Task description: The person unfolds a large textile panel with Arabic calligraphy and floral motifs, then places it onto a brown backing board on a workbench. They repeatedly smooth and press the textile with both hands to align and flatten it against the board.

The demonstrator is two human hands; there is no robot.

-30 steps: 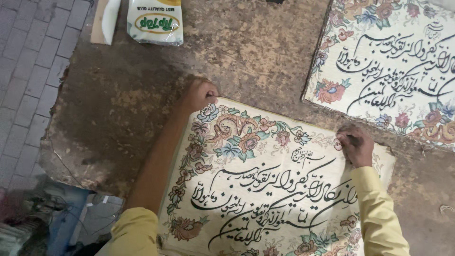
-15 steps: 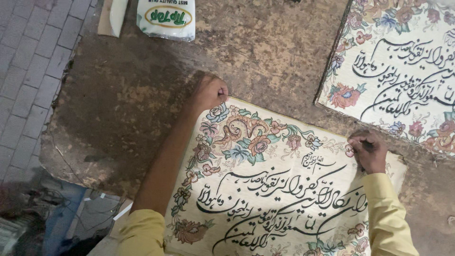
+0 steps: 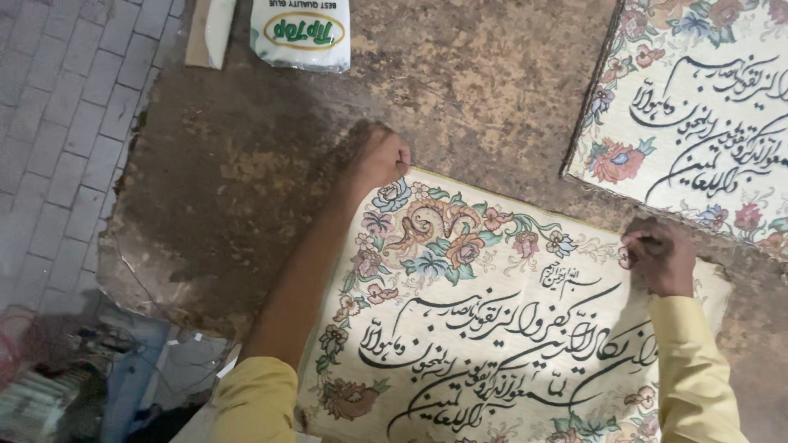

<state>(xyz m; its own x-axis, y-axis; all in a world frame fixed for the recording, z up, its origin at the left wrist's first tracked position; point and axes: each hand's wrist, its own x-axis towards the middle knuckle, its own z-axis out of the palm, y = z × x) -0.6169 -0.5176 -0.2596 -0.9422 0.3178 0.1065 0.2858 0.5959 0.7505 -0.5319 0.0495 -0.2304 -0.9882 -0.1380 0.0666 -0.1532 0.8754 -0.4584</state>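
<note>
the left hand [image 3: 379,157] presses, fingers curled shut, on the top left corner of a cream floral cloth [image 3: 484,328] spread on the brown table [image 3: 246,164]. the right hand [image 3: 657,258], fingers closed, presses its top right edge. a second cloth [image 3: 698,107] lies beyond, a white bag [image 3: 300,33] at the far edge.

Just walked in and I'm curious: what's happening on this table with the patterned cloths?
A person in yellow sleeves leans over a cream cloth panel with flowers and black script, lying flat on a worn brown work surface. The left hand, closed in a fist, presses on the panel's top left corner. The right hand rests on its upper right edge. A second, similar panel lies at the upper right, and a white bag sits at the top.
</note>
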